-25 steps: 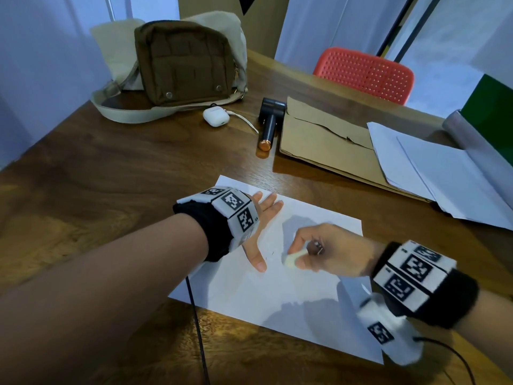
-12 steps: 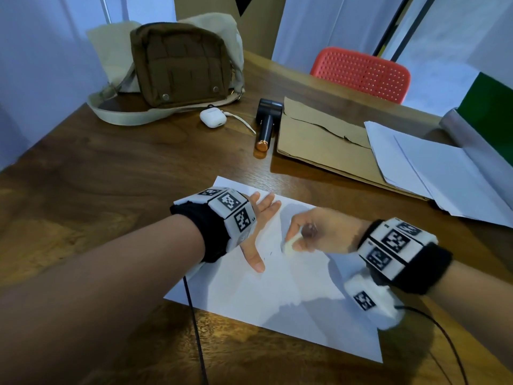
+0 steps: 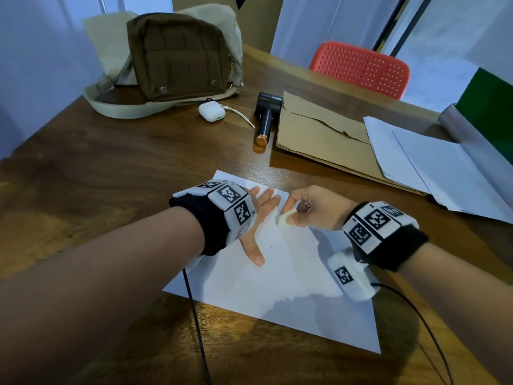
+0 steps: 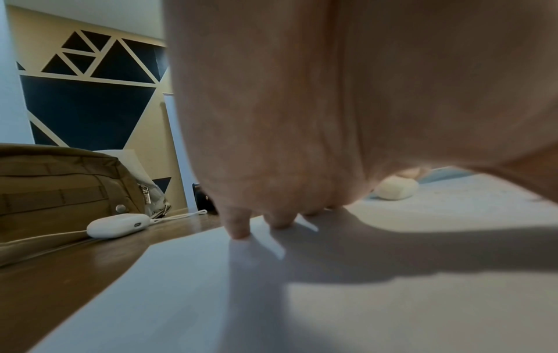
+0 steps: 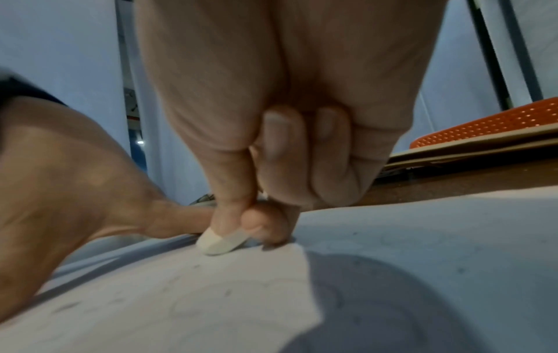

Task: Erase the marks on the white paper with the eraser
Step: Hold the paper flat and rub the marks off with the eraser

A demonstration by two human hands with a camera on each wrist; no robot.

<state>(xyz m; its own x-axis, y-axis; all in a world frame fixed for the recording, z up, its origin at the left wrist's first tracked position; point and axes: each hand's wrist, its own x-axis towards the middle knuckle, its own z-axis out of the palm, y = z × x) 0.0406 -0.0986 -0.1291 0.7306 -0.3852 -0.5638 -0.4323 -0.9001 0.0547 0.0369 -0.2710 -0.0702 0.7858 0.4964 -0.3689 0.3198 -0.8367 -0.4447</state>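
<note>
Head view: eraser between right hand fingertips.

Black wristbands bearing white square-coded tags.

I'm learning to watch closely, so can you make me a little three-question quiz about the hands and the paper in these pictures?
1. True or false: the left hand lies flat on the white paper with its fingers straight.
2. What does the right hand pinch? A) a pencil B) the eraser C) the earbud case
3. Fill in the gap: the brown bag sits at the far ____ side of the wooden table, seen from the head camera.

Key:
1. True. It presses the sheet down.
2. B. Thumb and fingertips hold the small white eraser against the paper.
3. Left.
</note>
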